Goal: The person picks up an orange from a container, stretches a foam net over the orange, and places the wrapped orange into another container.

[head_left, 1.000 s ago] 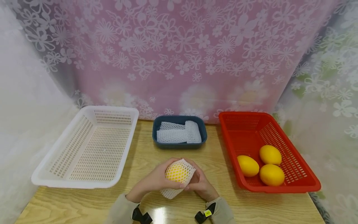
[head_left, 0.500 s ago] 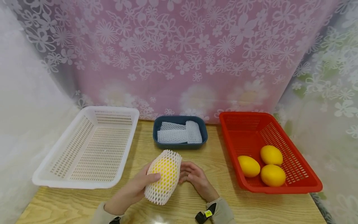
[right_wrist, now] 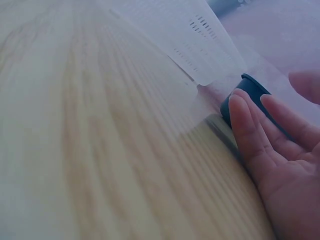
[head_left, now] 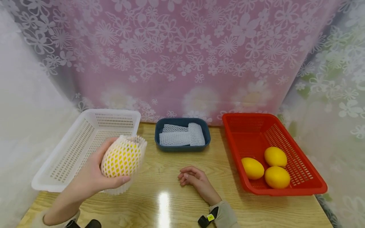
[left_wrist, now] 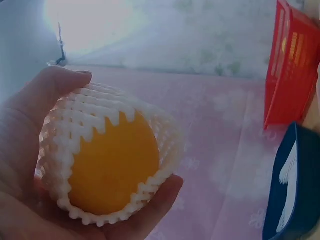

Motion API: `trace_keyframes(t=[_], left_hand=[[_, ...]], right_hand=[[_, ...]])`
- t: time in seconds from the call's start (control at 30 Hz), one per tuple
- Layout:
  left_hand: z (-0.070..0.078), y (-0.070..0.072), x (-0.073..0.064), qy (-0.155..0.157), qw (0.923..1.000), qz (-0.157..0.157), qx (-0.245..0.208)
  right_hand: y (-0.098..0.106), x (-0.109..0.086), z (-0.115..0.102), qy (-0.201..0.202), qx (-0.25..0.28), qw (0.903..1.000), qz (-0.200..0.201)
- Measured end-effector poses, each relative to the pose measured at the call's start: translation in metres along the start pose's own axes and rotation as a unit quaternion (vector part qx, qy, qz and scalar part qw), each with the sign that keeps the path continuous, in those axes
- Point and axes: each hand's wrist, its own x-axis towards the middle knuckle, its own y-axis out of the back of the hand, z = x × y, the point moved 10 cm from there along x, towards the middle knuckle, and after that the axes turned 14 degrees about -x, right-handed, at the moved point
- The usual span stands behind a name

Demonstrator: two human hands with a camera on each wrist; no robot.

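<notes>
In the head view my left hand [head_left: 88, 172] grips a yellow oval fruit [head_left: 121, 158] dressed in a white foam net sleeve [head_left: 137, 148]. It is held up at the near right side of the white basket [head_left: 129, 115], covering part of it. From the left wrist view, bare smooth skin of the fruit [left_wrist: 112, 165] shows through the sleeve's open end, with thumb and fingers around the net. My right hand [head_left: 199, 183] rests by the table's middle, fingers loosely bent and holding nothing. In the right wrist view, the right hand [right_wrist: 285, 165] appears in front of the dark blue tray [right_wrist: 255, 90].
A dark blue tray [head_left: 182, 148] at the back middle contains several flat white foam nets [head_left: 175, 138]. On the right, a red basket [head_left: 233, 152] holds three yellow fruits [head_left: 277, 177]. A pink flowered curtain [head_left: 182, 63] hangs behind the wooden table [head_left: 159, 177].
My left hand has carried the netted fruit from the middle leftward to the white basket. The right hand has let go of it and stayed near the middle.
</notes>
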Motion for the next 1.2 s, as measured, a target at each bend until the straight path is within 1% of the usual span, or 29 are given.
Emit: trace_keyframes(t=[0.07, 0.13, 0.2, 0.3, 0.4, 0.47, 0.5, 0.57, 0.67, 0.7, 0.77, 0.83, 0.9, 0.97, 1.0, 1.03, 1.2], left_hand=[[0.014, 0.015, 0.004, -0.03, 0.9972, 0.023, 0.065], [0.024, 0.028, 0.009, -0.045, 0.9916, 0.041, 0.115], [0.03, 0.04, 0.015, -0.044, 0.988, 0.049, 0.14], [0.035, 0.057, 0.027, -0.042, 0.9815, 0.051, 0.18], [0.031, 0.074, 0.04, -0.037, 0.974, 0.048, 0.218], [0.024, 0.085, 0.05, -0.038, 0.9648, 0.043, 0.256], [0.02, 0.089, 0.056, -0.046, 0.9602, 0.036, 0.273], [0.012, 0.097, 0.066, -0.064, 0.9499, 0.015, 0.306], [-0.004, 0.107, 0.08, -0.085, 0.9365, -0.022, 0.339], [-0.01, 0.109, 0.083, -0.086, 0.9331, -0.037, 0.347], [-0.026, 0.114, 0.09, -0.075, 0.926, -0.068, 0.364], [-0.043, 0.117, 0.095, -0.067, 0.9146, -0.104, 0.385], [-0.058, 0.119, 0.1, -0.065, 0.9017, -0.14, 0.404], [-0.072, 0.123, 0.104, -0.059, 0.891, -0.165, 0.419], [-0.079, 0.125, 0.106, -0.056, 0.8865, -0.172, 0.426], [-0.085, 0.129, 0.108, -0.05, 0.8839, -0.173, 0.431], [-0.114, 0.147, 0.118, -0.036, 0.87, -0.168, 0.462]], right_hand=[[0.0, 0.001, 0.0, 0.0, 0.0, 1.0, 0.001], [0.0, 0.0, -0.001, 0.001, -0.002, 1.0, 0.002], [0.0, 0.001, -0.002, 0.001, -0.001, 1.0, 0.002], [0.001, 0.001, -0.003, 0.002, -0.001, 1.0, 0.004], [0.001, 0.001, -0.002, 0.001, 0.0, 1.0, 0.002], [0.001, 0.001, -0.001, -0.001, 0.0, 1.0, 0.001], [0.001, 0.001, 0.0, -0.002, 0.0, 1.0, 0.001], [0.001, 0.001, 0.0, -0.005, -0.002, 1.0, 0.004], [0.001, 0.0, 0.001, -0.007, -0.004, 1.0, 0.005], [0.001, 0.0, 0.001, -0.008, -0.005, 0.9999, 0.004], [0.0, 0.0, 0.001, -0.008, -0.004, 1.0, 0.002], [-0.001, 0.0, 0.001, -0.007, -0.004, 1.0, 0.001], [-0.001, 0.0, 0.0, -0.006, -0.004, 1.0, 0.001], [-0.001, 0.0, 0.0, -0.006, -0.005, 1.0, 0.002], [-0.001, 0.0, -0.001, -0.006, -0.006, 1.0, 0.002], [-0.001, 0.0, -0.001, -0.006, -0.007, 1.0, 0.002], [0.0, 0.0, 0.0, -0.007, -0.009, 0.9999, 0.003]])
